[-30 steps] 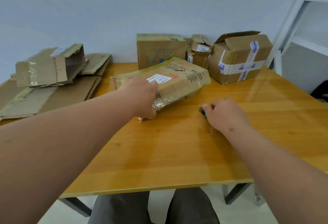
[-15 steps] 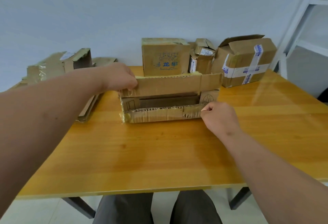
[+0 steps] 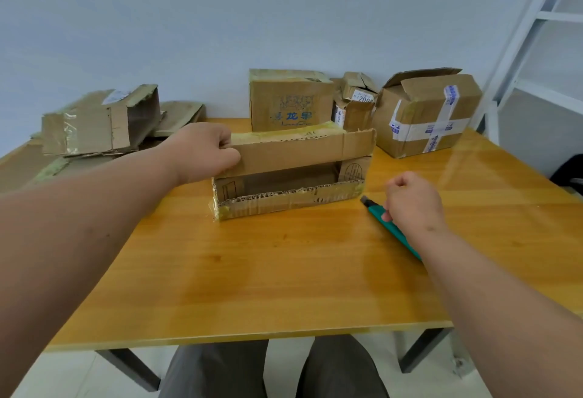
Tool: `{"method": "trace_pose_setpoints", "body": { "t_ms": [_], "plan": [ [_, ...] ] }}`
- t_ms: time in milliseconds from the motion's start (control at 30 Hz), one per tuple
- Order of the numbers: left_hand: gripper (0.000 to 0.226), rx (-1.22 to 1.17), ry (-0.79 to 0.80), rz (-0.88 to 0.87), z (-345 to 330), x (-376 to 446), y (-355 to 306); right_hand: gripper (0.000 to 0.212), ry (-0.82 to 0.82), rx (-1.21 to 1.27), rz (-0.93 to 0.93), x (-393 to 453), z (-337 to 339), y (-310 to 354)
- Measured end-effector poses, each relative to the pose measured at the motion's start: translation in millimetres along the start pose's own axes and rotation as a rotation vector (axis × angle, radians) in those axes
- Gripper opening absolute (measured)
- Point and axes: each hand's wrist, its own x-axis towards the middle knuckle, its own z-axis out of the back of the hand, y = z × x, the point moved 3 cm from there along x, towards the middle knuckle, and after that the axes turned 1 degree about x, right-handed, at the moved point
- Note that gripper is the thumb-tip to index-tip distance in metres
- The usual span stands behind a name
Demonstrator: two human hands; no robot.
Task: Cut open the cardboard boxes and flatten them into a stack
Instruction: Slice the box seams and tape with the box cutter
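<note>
Right of the open box [image 3: 291, 173], the green cutter [image 3: 391, 224] lies angled away on the table [image 3: 252, 271] under the right hand [image 3: 413, 205], fingers curled, grip unclear; left hand [image 3: 205, 151] clamps the box's top flap.

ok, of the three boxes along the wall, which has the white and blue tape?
The rightmost box, with its top flap raised. The printed box at the left and the small crumpled box in the middle lack that tape.

Lighting: bright, even, soft
Glare: seen on the glossy table [image 3: 473, 173] at right
Edges: bent by wide-angle distortion
Focus: slightly softened throughout
</note>
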Motion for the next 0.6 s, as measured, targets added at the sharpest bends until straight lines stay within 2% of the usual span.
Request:
{"method": "trace_pose_setpoints", "body": {
  "t_ms": [167, 233, 300, 433, 467, 567, 600],
  "plan": [
    [0.022, -0.039, -0.011, 0.045, 5.5, -4.3, 10.9, 0.022, 0.056, -0.183, 0.098, 3.6, -7.9, 1.8],
    [0.021, -0.034, -0.031, 0.062, 6.1, -4.4, 14.7, 0.025, 0.017, -0.248, 0.101, 4.1, -10.4, 3.9],
    [0.017, -0.035, -0.043, 0.066, 4.9, -4.3, 15.7, 0.014, 0.002, -0.246, 0.076, 0.9, -12.3, 7.9],
    [0.005, -0.057, -0.026, 0.051, 0.5, -3.5, 13.7, 0.044, 0.062, -0.146, 0.098, -1.2, -19.8, 11.5],
    [0.004, -0.048, -0.028, 0.048, 0.1, -3.0, 14.2, 0.041, 0.055, -0.149, 0.108, -1.1, -20.4, 12.1],
    [0.006, -0.024, -0.048, 0.043, -1.2, -2.9, 15.3, 0.008, 0.026, -0.243, 0.174, -0.9, -22.0, 16.3],
    [0.007, -0.017, -0.052, 0.044, -2.1, -3.4, 15.1, 0.012, 0.033, -0.236, 0.185, -1.1, -22.8, 17.9]
  ]
}}
